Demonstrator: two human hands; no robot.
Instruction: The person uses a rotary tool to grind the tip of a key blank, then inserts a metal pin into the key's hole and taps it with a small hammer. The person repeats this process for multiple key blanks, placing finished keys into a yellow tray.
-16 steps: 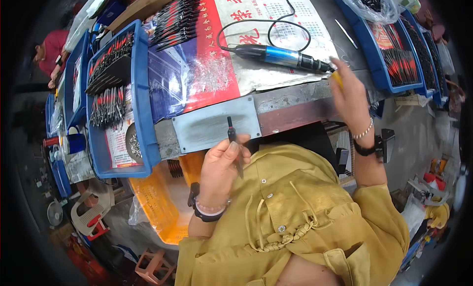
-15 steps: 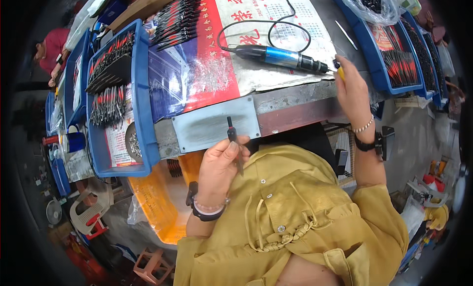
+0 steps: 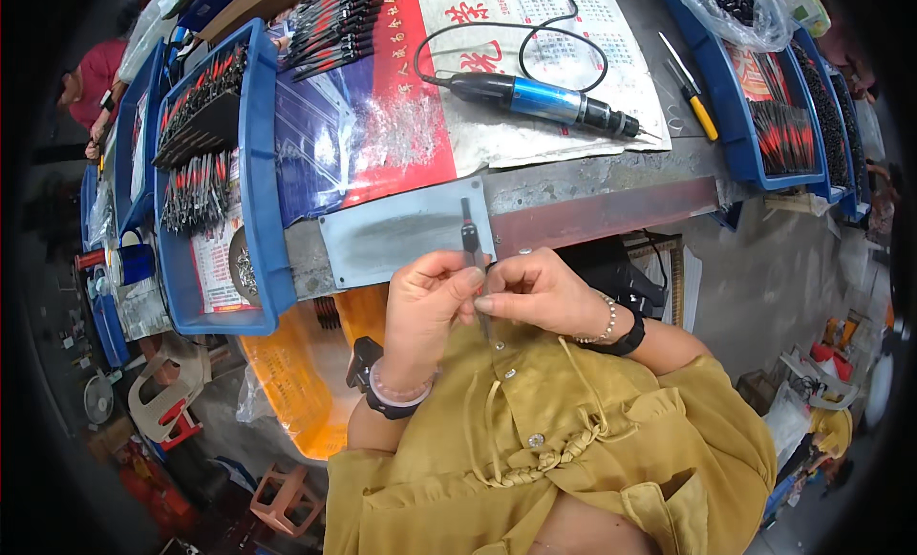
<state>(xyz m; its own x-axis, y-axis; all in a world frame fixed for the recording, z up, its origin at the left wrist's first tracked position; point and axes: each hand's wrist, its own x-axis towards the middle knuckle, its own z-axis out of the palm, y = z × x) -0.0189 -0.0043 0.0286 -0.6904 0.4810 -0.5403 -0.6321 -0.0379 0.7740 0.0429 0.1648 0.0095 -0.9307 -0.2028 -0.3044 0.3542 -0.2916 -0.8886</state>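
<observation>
My left hand point(image 3: 430, 302) pinches a slim black tool point(image 3: 470, 238) with a narrow stem at its top, held upright in front of my chest. The fingers of my right hand point(image 3: 540, 292) are closed at the tool's lower part, against my left fingertips. Part of the tool is hidden by the fingers, and its lower end is blurred. Just beyond the hands is a grey metal plate point(image 3: 401, 232) at the table's edge. A yellow-handled tool point(image 3: 703, 116) lies on the table to the right, beside a thin pale blade point(image 3: 674, 56).
A corded blue-and-black rotary tool point(image 3: 544, 103) lies on printed sheets, its thin bit pointing right. Blue trays point(image 3: 272, 173) of black-and-red tools stand left, with another blue tray point(image 3: 731, 125) right. Below the table is an orange crate point(image 3: 296, 388). A person point(image 3: 100, 77) is at far left.
My right hand has left the yellow-handled tool on the table and come back to join my left hand at the black tool. The view has shifted slightly.
</observation>
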